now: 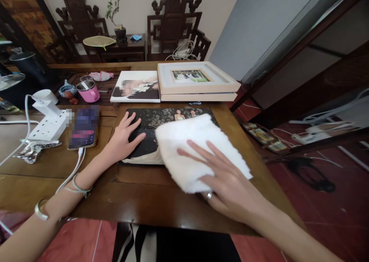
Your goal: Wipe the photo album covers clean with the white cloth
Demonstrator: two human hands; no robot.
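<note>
A dark photo print [161, 119] lies flat on the wooden table [138, 200] in front of me. My left hand [123, 139] rests flat on its left part, fingers spread, holding nothing. A white fluffy cloth [198, 150] covers the print's right half. My right hand [227, 181] lies flat on that cloth, fingers stretched out and pressing it down. A ring shows on one finger.
Behind the print lie a second photo print [137, 87] and a stack of two light wooden frames [196, 83]. To the left are a phone [83, 127] on a charging cable, a white power strip [49, 125] and a pink mug [88, 90]. Carved wooden chairs [175, 27] stand at the back.
</note>
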